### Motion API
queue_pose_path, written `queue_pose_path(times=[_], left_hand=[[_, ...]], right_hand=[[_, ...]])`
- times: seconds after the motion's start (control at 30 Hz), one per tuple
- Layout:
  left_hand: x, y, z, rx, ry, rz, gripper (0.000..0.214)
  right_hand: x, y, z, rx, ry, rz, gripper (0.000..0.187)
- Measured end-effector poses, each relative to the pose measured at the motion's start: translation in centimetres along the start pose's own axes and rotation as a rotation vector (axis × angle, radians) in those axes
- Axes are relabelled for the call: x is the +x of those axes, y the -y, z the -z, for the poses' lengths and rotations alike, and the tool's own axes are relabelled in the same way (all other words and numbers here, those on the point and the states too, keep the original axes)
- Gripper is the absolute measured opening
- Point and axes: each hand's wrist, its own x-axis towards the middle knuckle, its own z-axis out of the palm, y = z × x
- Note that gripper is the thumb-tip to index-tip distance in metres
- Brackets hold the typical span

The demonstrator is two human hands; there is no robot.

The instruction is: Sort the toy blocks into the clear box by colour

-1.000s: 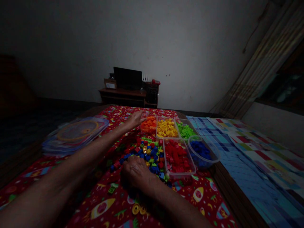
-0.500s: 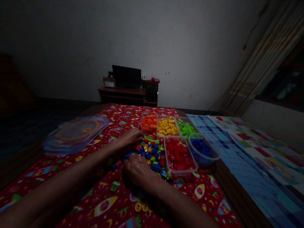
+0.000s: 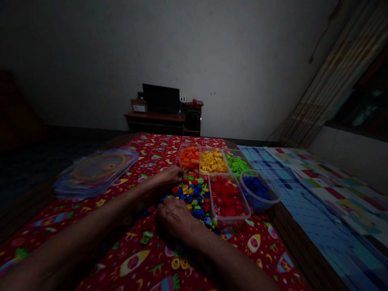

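Note:
A mixed heap of toy building bricks [image 3: 194,196] in blue, yellow, green and red lies on the red patterned cloth [image 3: 133,226]. At the heap's far left edge, close to the tub of orange bricks [image 3: 189,157], my left hand [image 3: 173,174] points down with its fingers curled together. My right hand [image 3: 172,213] is closed over the near left side of the heap, knuckles up. Whatever either hand holds is hidden under the fingers. A green brick [image 3: 146,237] and yellow wheel-like rings [image 3: 176,262] lie nearer to me.
Clear tubs hold yellow bricks [image 3: 214,161], green bricks [image 3: 238,163], red bricks [image 3: 228,196] and blue bricks [image 3: 256,189], right of and behind the heap. Stacked clear lids [image 3: 97,169] lie at left. A monitor [image 3: 161,98] stands on a desk by the wall.
My left hand has dipped slightly at the heap's far edge, its fingers more tucked in. My right hand has hardly moved. The tubs stay in place.

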Motion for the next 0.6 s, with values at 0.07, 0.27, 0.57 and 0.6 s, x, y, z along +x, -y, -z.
queue_pose_path(times=[0.07, 0.27, 0.57, 0.6], left_hand=[[0.1, 0.4, -0.1, -0.007, 0.0, -0.005, 0.02], [0.0, 0.2, 0.1, -0.03, -0.085, -0.032, 0.027], [1.3, -1.5, -0.4, 0.073, -0.108, 0.055, 0.025], [1.3, -1.6, -0.5, 0.079, -0.116, 0.066, 0.024]], right_hand=[[0.0, 0.0, 0.1, 0.004, -0.002, 0.005, 0.006], [-0.1, 0.0, 0.1, -0.006, 0.006, 0.003, 0.007], [-0.3, 0.1, 0.8, -0.017, 0.018, 0.006, 0.008], [-0.2, 0.1, 1.0, -0.013, 0.025, 0.006, 0.008]])
